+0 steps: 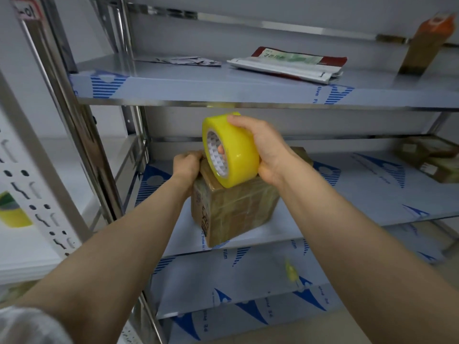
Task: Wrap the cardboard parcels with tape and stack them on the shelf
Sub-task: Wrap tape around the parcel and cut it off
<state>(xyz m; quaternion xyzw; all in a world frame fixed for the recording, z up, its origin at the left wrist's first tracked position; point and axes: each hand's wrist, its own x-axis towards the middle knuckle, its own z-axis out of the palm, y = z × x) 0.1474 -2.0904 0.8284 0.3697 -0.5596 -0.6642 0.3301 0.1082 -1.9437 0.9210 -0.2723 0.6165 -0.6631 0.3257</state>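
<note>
A brown cardboard parcel (233, 209), shiny with clear tape, stands on the middle shelf (360, 194) of a steel rack. My right hand (263, 150) grips a big roll of yellow tape (229, 150), thumb through its core, and holds it on edge against the parcel's top. My left hand (187, 163) grips the parcel's top left corner, fingers curled over the far side. The parcel's back part is hidden behind the roll and my right hand.
Two more taped parcels (432, 157) sit at the right end of the middle shelf. The upper shelf (223, 88) carries flat mail pouches (290, 63) and an upright brown box (424, 43). A white perforated panel (32, 184) stands at the left. A lower shelf (248, 281) lies beneath.
</note>
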